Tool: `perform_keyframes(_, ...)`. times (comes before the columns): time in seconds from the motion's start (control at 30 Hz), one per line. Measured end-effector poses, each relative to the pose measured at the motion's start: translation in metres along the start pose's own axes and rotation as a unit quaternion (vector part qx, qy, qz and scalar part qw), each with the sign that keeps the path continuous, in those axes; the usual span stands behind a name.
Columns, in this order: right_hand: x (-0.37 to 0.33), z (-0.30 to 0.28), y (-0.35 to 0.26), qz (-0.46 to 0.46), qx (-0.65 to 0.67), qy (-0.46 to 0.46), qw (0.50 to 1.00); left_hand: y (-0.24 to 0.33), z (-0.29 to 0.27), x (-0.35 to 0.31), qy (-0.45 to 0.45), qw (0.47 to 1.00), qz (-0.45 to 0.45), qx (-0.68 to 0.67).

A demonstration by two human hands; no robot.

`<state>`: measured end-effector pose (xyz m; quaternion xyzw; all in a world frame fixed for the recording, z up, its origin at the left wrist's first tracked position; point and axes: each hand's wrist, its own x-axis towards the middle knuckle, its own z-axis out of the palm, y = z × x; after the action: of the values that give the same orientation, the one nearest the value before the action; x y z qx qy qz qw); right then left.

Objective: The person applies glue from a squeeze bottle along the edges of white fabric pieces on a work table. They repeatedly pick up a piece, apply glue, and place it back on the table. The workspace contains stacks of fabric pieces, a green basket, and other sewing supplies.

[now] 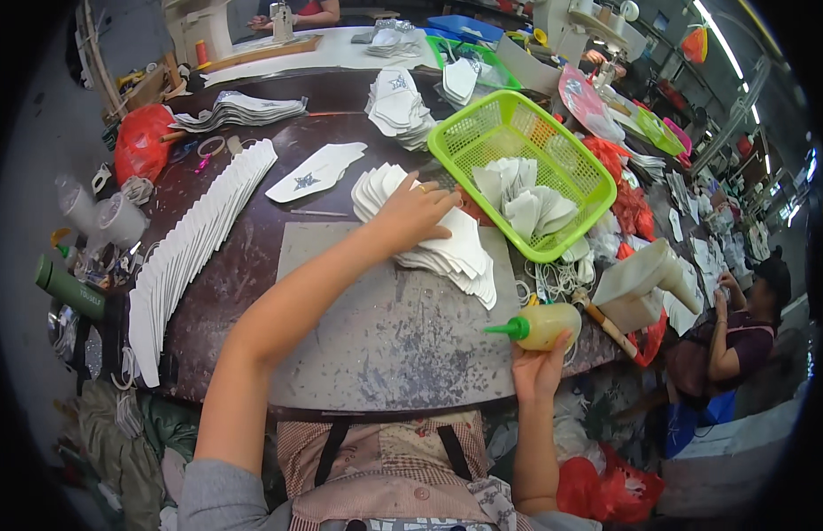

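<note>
Left hand (416, 212) is palm-down on a fanned stack of flat white cut pieces (455, 250), fingers loosely spread, with a ring on one of them. Right hand (540, 365) is wrapped around a squat, see-through plastic squeeze bottle with yellowish contents and a green nozzle (551, 326), tipped on its side so the nozzle points left. Can't really tell how hard it's squeezing, tbh.

That stack sits partly over the top edge of a worn, blotchy grey board (367, 327), and the bottle is near the board's right side. Just past the stack there's a lime-green plastic mesh basket (495, 133) with more white pieces bunched inside. Over to the left, one loose white piece with a dark print (316, 173) lies alone, then a long curved row of overlapping white pieces (199, 232), all on a dark brown tabletop (239, 274). Way off right, a co-worker in a dark cap (752, 327).
</note>
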<state>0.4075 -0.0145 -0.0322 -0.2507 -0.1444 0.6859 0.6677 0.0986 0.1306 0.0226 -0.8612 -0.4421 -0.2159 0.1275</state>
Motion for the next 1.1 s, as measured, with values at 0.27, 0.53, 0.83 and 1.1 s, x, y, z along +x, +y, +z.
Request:
perform_keyframes(0.27, -0.001, 0.004, -0.003, -0.005, -0.005, -0.030, 1.000, -0.010, 0.008, 0.000, 0.035, 0.996, 0.058, -0.054)
perform_keyframes(0.53, 0.001, 0.002, -0.004, -0.014, 0.017, -0.034, 0.999, -0.004, -0.003, 0.001, -0.044, 0.992, 0.007, -0.117)
perform_keyframes(0.83, 0.000, -0.004, -0.007, -0.029, 0.013, -0.021, 0.999, 0.028, -0.085, -0.031, 0.200, 0.951, -0.066, -0.228)
perform_keyframes(1.1, -0.010, 0.008, 0.012, 0.017, -0.131, -0.083, 0.988, 0.063, -0.118, -0.174, -0.206, 0.903, -0.087, -0.367)
